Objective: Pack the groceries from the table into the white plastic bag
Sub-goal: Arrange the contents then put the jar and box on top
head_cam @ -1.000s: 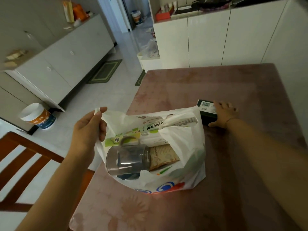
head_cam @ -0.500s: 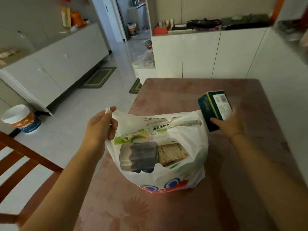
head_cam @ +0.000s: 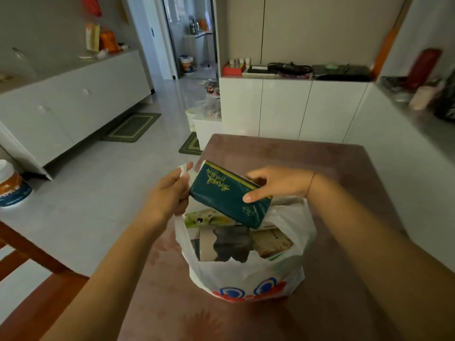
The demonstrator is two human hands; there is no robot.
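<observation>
The white plastic bag (head_cam: pixel 248 276) stands on the reddish-brown table (head_cam: pixel 327 168), its mouth open upward. Inside lie a clear jar with a dark lid (head_cam: pixel 226 243), a green-and-white carton (head_cam: pixel 209 216) and a tan packet (head_cam: pixel 272 241). My left hand (head_cam: pixel 170 195) pinches the bag's left handle and holds it up. My right hand (head_cam: pixel 275 184) grips a dark green box with gold lettering (head_cam: pixel 229 195), tilted just above the bag's mouth, its lower end over the groceries.
White cabinets (head_cam: pixel 290 109) stand beyond the table's far edge, with clutter on top. A low white sideboard (head_cam: pixel 73 107) lines the left wall. A wooden chair (head_cam: pixel 29 262) is at the lower left, and a white-and-orange tub (head_cam: pixel 12 188) sits on the floor.
My right hand lifted the green box off the table and carried it left, over the bag's mouth. My left hand raised the handle higher. The camera view tilted up.
</observation>
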